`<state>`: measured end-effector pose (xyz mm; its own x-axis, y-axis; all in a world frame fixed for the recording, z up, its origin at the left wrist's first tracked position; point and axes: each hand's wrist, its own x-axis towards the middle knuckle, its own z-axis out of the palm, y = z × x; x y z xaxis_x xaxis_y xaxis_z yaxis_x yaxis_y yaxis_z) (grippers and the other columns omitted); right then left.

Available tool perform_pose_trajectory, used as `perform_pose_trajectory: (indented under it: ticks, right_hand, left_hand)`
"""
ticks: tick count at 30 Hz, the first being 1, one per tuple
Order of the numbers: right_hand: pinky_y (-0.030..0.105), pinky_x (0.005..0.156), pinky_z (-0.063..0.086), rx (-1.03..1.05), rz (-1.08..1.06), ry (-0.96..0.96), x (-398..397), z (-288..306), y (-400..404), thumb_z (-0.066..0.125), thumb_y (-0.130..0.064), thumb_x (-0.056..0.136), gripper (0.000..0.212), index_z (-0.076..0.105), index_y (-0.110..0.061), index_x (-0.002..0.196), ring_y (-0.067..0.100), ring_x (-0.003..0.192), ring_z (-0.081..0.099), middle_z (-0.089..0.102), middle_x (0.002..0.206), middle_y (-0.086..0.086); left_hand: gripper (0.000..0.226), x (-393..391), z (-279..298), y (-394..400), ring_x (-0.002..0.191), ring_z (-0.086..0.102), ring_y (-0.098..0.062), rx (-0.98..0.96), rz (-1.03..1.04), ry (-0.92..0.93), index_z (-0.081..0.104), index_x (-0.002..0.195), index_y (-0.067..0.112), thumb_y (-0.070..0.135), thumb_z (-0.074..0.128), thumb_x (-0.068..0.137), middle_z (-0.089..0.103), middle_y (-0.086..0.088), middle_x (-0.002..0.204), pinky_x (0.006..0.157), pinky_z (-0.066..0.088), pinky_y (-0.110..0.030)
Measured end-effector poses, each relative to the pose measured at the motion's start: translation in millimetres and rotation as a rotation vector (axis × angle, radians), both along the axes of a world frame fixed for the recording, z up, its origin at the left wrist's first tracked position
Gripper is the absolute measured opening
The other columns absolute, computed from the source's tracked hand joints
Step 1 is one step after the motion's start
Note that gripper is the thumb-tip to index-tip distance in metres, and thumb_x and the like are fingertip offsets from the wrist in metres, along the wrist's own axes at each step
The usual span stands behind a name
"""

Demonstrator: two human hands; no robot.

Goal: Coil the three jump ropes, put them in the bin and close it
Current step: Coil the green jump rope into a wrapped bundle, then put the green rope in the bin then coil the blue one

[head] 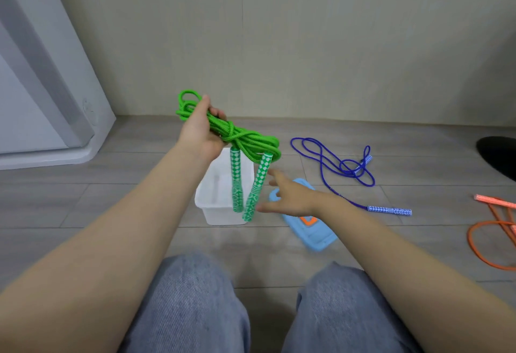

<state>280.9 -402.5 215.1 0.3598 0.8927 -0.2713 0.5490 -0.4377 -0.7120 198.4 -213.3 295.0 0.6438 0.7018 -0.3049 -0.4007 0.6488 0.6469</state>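
Our left hand [199, 132] grips the coiled green jump rope [243, 137] above the white plastic bin [220, 213]; our right hand [290, 199] spreads wide beside its 2 handles.

Bin [220, 213] on floor [111, 199]; lid [315, 234] just right of it; loose ropes [335, 162] farther right.

Left hand [201, 129] gripping a coiled, knotted green jump rope [242, 136] above an open white plastic bin [203, 201]; two green-and-white patterned handles [255, 188] dangling over the bin. Right hand [290, 196] open, fingers spread, just beside the lower handle. Light blue lid [312, 234] flat on grey wood-look floor [111, 199], right of the bin. Blue jump rope [339, 167] sprawled uncoiled further right; orange jump rope [491, 238] at the right edge. Grey-trousered knees [190, 296] at the bottom.
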Motion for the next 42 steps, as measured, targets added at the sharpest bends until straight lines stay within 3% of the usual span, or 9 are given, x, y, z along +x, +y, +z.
perform_pose_trajectory:
  ticks: [5,9,13,19,23,27,30,35,42]
  right_hand:
    - [0.014,0.086,0.044,0.173,-0.027,0.344,7,-9,50,0.071,-0.023,0.086,0.051,0.051,-0.022,0.133,0.004,0.111,0.054,0.057,0.122,-0.011]
    - [0.025,0.081,0.045,0.116,-0.148,0.619,29,-32,77,0.061,-0.018,0.093,0.011,0.060,-0.017,0.104,0.012,0.092,0.061,0.066,0.100,-0.001]
    - [0.031,0.063,0.050,-0.006,-0.253,0.683,52,-53,101,0.057,-0.021,0.094,0.010,0.052,-0.014,0.098,0.020,0.067,0.062,0.064,0.079,0.006]
    - [0.019,0.043,0.040,-0.236,-0.371,0.701,71,-90,157,0.056,-0.017,0.094,0.009,0.048,-0.014,0.090,0.013,0.050,0.048,0.053,0.071,0.003]
    - [0.022,0.045,0.046,-0.276,-0.504,0.783,77,-114,193,0.051,-0.006,0.094,0.008,0.048,-0.007,0.086,0.017,0.054,0.051,0.054,0.071,0.010]
    - [0.035,0.057,0.047,-0.228,-0.668,0.696,75,-147,224,0.053,0.002,0.083,0.005,0.052,0.001,0.088,0.025,0.056,0.052,0.055,0.073,0.019]
    - [0.032,0.061,0.047,-0.170,-0.689,0.483,76,-174,238,0.058,-0.015,0.070,0.052,0.050,0.002,0.118,0.029,0.079,0.059,0.062,0.100,0.021]
    - [0.039,0.097,0.045,-0.182,-0.487,0.206,85,-186,247,0.049,-0.019,0.090,0.051,0.035,-0.005,0.137,0.038,0.122,0.049,0.048,0.135,0.018]
    - [0.031,0.094,0.039,-0.189,-0.275,0.138,104,-186,243,0.046,-0.007,0.092,0.051,0.035,-0.003,0.141,0.034,0.128,0.045,0.044,0.142,0.018]
  left_hand:
    - [0.044,28,-21,10,0.055,0.045,-0.013,-0.124,0.034,-0.049,0.041,0.059,0.017,0.038,0.054,0.095,0.047,0.003,0.051,0.085,0.047,-0.038]
    - [0.043,43,-44,36,0.053,0.048,-0.010,-0.146,0.121,-0.066,0.042,0.060,0.018,0.041,0.056,0.093,0.048,0.004,0.044,0.092,0.046,-0.040]
    - [0.040,48,-85,67,0.058,0.048,-0.013,-0.097,0.155,-0.093,0.047,0.064,0.023,0.054,0.058,0.087,0.048,0.004,0.053,0.070,0.045,-0.030]
    - [0.044,42,-164,115,0.092,0.059,-0.018,-0.115,0.154,-0.046,0.058,0.094,0.024,0.065,0.048,0.084,0.062,0.000,0.095,0.092,0.046,-0.039]
    - [0.003,39,-216,130,0.078,0.063,-0.016,-0.031,0.316,0.140,0.052,0.094,0.017,0.017,0.050,0.091,0.065,-0.003,0.093,0.071,0.054,-0.030]
    - [0.036,42,-259,127,0.076,0.062,-0.018,0.362,0.274,0.502,0.055,0.091,0.023,-0.012,0.050,0.083,0.065,-0.004,0.086,0.070,0.052,-0.028]
    - [0.034,54,-283,121,0.089,0.059,-0.022,0.882,-0.034,0.848,0.062,0.104,0.014,-0.009,0.054,0.082,0.061,-0.005,0.096,0.079,0.049,-0.026]
    - [0.035,68,-314,124,0.113,0.052,-0.035,1.329,-0.855,1.367,0.056,0.116,0.013,0.014,0.045,0.082,0.060,-0.014,0.117,0.092,0.043,-0.038]
    - [0.037,78,-340,129,0.111,0.054,-0.034,1.234,-0.758,1.275,0.052,0.127,0.016,0.020,0.042,0.091,0.060,-0.012,0.124,0.092,0.045,-0.042]
